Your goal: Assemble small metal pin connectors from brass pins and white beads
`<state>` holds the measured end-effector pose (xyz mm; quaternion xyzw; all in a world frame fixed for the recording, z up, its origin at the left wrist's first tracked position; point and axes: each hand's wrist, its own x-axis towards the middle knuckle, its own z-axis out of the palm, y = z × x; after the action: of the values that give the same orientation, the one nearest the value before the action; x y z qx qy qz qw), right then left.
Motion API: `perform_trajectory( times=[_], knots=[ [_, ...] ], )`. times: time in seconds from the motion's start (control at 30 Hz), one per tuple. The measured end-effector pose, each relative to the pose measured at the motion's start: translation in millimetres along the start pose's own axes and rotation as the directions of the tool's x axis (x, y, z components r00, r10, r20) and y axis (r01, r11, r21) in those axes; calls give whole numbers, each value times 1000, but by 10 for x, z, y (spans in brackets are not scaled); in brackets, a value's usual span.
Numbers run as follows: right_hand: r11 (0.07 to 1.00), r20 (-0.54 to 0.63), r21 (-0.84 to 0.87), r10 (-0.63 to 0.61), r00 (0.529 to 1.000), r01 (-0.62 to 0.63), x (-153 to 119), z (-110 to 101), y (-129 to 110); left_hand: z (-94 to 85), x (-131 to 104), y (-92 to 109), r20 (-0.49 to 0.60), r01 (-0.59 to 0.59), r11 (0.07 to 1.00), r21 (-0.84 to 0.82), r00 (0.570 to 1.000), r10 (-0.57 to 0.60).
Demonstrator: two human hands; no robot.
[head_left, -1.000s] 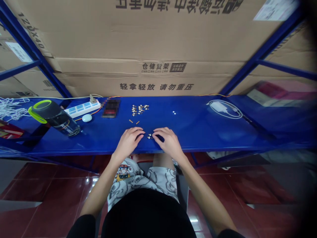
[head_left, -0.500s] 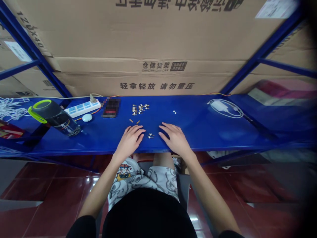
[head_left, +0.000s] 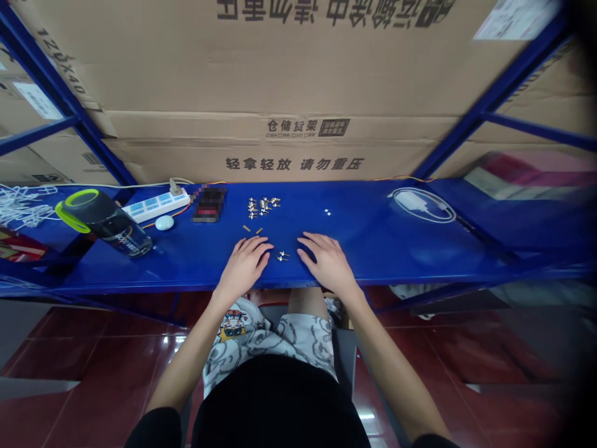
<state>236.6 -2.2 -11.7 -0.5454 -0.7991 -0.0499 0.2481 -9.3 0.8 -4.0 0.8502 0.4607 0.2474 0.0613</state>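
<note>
My left hand [head_left: 245,264] rests on the blue shelf [head_left: 387,252] with its fingers slightly spread, holding nothing. Opposite it, my right hand [head_left: 328,261] lies palm down, thumb and fingers apart, also holding nothing. Between the hands are two small white-and-brass parts [head_left: 282,256]. Beyond my left hand lie two short brass-coloured pieces [head_left: 259,231], side by side but apart. Farther back sits a cluster of several similar white-and-brass parts [head_left: 263,205]. Tiny white pieces [head_left: 328,212] lie on the shelf beyond my right hand.
At the left are a dark bottle [head_left: 114,227] with a green loop, a white power strip [head_left: 156,205], a round white object [head_left: 164,223] and a blurred dark item [head_left: 209,204]. A coiled white cable [head_left: 422,205] lies at the right. A large cardboard box [head_left: 289,81] stands behind.
The view has shifted very slightly. Both hands and the small parts are otherwise as they were.
</note>
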Motion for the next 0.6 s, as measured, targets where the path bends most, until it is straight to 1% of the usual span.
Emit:
perform_trajectory(
  times=[0.6],
  knots=[
    [1000, 5, 0, 6, 1000, -6, 3, 0, -2, -9, 8, 7, 5, 5, 1000, -1, 1000, -5]
  ],
)
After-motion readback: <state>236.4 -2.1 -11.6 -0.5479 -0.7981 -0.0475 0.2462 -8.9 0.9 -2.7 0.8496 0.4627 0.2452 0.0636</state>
